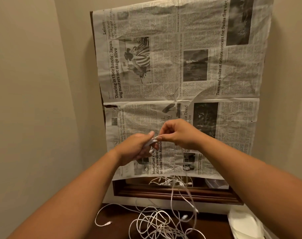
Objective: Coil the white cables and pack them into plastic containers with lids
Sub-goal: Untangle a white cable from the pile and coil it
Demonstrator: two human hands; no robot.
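Both hands are up in front of the large crumpled black-and-white newspaper sheet point(181, 66), level with its lower half. The left hand point(138, 149) has its fingers curled round a small bundle of thin white cable point(152, 141), gripping it against the palm. The right hand point(178, 133) sits just beside it. Its thumb and forefinger are pressed together, pinching a strand of that same cable right where it meets the left hand, and the other fingers are folded in loosely behind.

From the hands a loose run of the cable hangs down past the bottom edge of the newspaper. Below the paper it reaches a big loose tangle of white cables point(157, 223) sprawled over the dark brown wooden tabletop point(119, 216). One plug end lies out to the left of the heap.

Directly under the newspaper's bottom edge, a reddish-brown wooden frame point(164, 194) shows a strip of mirror with cables reflected in it. Below the newspaper's right corner a whitish plastic piece point(245, 225) rests on the tabletop; lid or container, I cannot tell. A plain beige wall point(34, 83) stands left of the newspaper.
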